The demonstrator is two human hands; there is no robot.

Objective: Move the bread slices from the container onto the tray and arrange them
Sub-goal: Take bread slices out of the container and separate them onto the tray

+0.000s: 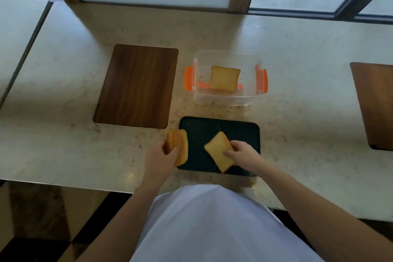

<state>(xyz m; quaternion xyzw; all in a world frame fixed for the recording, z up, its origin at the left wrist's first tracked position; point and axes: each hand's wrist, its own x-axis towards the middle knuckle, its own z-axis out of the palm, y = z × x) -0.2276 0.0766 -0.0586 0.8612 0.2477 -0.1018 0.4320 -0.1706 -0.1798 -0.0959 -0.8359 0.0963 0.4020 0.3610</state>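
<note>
A clear plastic container with orange clips stands behind a dark tray. One bread slice lies inside the container. My left hand grips a small stack of bread slices at the tray's left edge, partly over the counter. My right hand pinches a single tilted slice that rests on the tray's near middle.
A wooden board lies on the marble counter to the left of the container. Another wooden board sits at the far right edge. Frosted window panels run along the back. The counter's front edge is just below the tray.
</note>
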